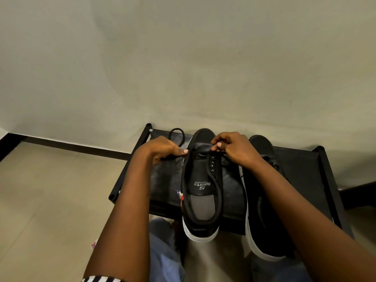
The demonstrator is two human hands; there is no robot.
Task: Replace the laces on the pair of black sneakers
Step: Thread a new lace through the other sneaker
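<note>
Two black sneakers with white soles stand on a low black rack, toes pointing away from me. The left sneaker (200,186) has its tongue showing a "Sports" label. My left hand (162,149) pinches a black lace (176,133) at the shoe's left side; the lace loops up behind the hand. My right hand (234,148) pinches the lace end at the front eyelets of that shoe. The right sneaker (264,210) lies partly under my right forearm.
The black rack (305,165) stands against a pale wall, with tiled floor on the left. My knees in blue jeans are just below the rack's near edge. A small colourful tag hangs at the left shoe's side.
</note>
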